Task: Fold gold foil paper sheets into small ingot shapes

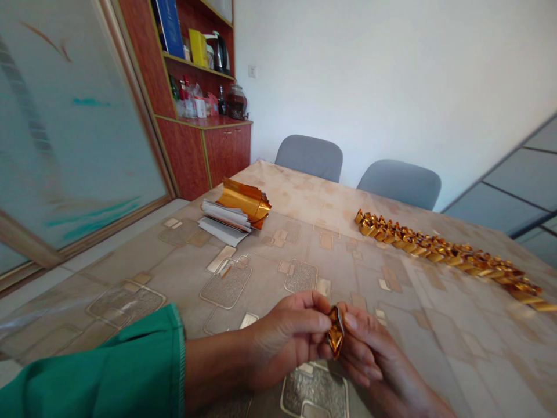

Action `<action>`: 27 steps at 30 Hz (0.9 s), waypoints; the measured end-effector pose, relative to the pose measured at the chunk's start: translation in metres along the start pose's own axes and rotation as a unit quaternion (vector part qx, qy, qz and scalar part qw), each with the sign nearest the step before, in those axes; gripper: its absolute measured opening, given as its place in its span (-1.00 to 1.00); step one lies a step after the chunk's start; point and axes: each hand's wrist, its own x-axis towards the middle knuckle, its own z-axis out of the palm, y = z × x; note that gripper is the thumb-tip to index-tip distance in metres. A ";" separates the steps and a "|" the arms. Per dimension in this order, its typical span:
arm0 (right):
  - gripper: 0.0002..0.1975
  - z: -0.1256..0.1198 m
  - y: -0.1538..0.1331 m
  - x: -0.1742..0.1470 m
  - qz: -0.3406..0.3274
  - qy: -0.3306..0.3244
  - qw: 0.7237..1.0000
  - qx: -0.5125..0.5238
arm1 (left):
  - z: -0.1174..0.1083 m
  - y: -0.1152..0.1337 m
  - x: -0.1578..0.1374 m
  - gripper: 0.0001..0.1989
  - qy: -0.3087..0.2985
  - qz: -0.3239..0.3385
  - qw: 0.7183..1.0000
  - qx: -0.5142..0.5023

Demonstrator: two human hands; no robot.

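Observation:
Between my two hands, just above the near part of the table, is a small folded piece of shiny gold paper (335, 334). My left hand (289, 325) pinches it from the left with thumb and fingers. From the right, my right hand (368, 342) grips its other side, the thumb along its edge. Farther back on the left lies a stack of gold paper sheets (243, 197), some showing their white-grey backs. On the right, a long double row of folded gold paper pieces (435, 247) stretches toward the table's right edge.
A patterned cloth covers the table (270, 273). Two grey chairs (310, 155) stand at its far side by the white wall. At back left is a red-brown cabinet (226, 151) holding a kettle, bottles and a glass jar. A frosted sliding door (82, 133) fills the left.

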 end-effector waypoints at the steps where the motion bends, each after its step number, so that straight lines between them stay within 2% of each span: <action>1: -0.78 0.000 0.000 0.000 0.002 -0.003 1.000 0.007 | 0.000 0.000 0.000 -0.65 0.002 0.006 1.000 0.010; 5: -0.77 0.000 0.003 0.001 0.013 -0.021 1.000 0.010 | 0.004 -0.003 0.000 -0.64 0.035 0.026 0.997 0.056; 9: -0.76 -0.001 0.004 0.001 0.025 -0.021 0.999 -0.003 | 0.005 -0.005 0.000 -0.64 0.067 0.021 0.996 0.051; 19: -0.69 0.000 0.000 0.002 0.010 -0.013 0.998 0.063 | -0.003 -0.003 0.006 -0.73 0.014 0.015 0.998 -0.059; 27: -0.66 -0.003 0.004 0.001 0.023 -0.003 0.999 0.038 | 0.002 -0.005 0.002 -0.59 0.060 0.017 0.998 0.016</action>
